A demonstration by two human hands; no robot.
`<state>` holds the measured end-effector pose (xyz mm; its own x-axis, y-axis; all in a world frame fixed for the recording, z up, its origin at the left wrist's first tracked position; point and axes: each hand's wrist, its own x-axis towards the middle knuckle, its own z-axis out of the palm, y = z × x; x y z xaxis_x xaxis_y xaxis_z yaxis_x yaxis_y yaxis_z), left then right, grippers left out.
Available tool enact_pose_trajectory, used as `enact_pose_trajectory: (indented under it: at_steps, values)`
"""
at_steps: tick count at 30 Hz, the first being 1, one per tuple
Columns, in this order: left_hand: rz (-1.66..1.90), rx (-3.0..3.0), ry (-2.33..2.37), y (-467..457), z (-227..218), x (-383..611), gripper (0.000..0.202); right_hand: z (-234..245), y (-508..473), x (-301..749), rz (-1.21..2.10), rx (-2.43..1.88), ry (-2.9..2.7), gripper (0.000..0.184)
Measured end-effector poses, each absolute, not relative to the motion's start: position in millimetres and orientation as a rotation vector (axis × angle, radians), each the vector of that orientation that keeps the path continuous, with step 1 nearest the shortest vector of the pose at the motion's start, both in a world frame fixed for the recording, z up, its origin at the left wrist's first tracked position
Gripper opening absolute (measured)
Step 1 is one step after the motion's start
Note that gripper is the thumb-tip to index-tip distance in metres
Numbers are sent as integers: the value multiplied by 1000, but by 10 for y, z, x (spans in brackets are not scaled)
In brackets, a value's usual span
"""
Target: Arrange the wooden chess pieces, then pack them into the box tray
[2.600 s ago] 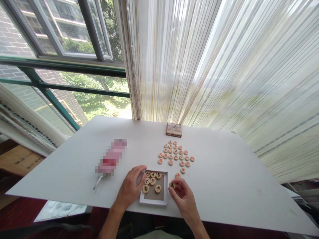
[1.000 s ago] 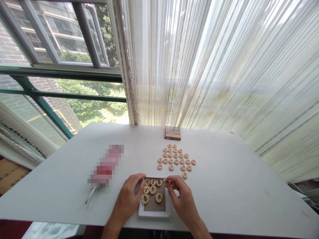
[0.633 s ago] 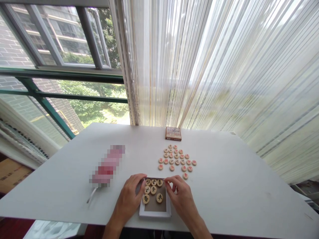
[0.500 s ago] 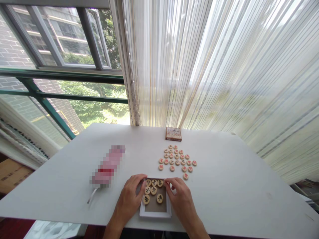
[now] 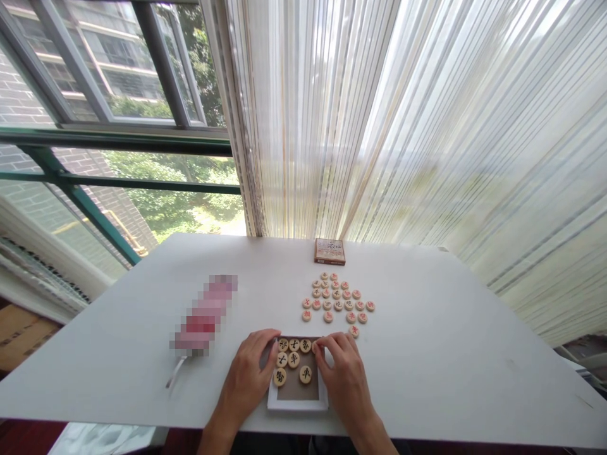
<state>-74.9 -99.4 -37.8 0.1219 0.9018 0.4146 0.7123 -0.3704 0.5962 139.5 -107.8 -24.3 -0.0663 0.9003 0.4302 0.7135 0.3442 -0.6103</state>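
Observation:
A shallow white box (image 5: 298, 405) with a grey-brown floor sits near the table's front edge. Several round wooden Chinese chess pieces (image 5: 305, 375) with black characters lie in it, mostly toward the back and left. My left hand (image 5: 250, 365) is closed around the box's left wall, its thumb at the inner side and fingers at the far corner. At the far right corner, my right hand (image 5: 347, 370) pinches a chess piece (image 5: 315, 347), which is mostly covered by the fingertips. Beyond the box, several loose chess pieces (image 5: 338, 306) with red or black characters lie face up.
A flat printed box (image 5: 330, 251) lies at the back of the white table (image 5: 427, 354). To the left is a pixelated pink object (image 5: 206, 313) with a pale strap. Behind the table hang string curtains (image 5: 322, 126) beside a window.
The view has shifted slightly. Both hands stay at the box, with the right fingertips still at the far right corner; the pieces in the box keep their arrangement.

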Motion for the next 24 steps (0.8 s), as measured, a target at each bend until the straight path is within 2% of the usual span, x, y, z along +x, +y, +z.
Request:
enact_pose_trajectory:
  at_steps: [5, 9, 19, 24]
  values:
    - [1060, 2142, 1598, -1002, -382, -747, 23, -207, -1112, 1417, 314, -1407, -1825, 10]
    - [1067, 2143, 1595, -1008, -373, -747, 22, -109, -1214, 1480, 326, -1306, -2029, 14]
    - [1055, 2124, 1583, -1006, -398, -755, 22, -71, -1367, 1550, -10, -1241, -2240, 22]
    - [1046, 2123, 1581, -999, -411, -761, 22, -73, -1354, 1550, -75, -1236, -2247, 26]
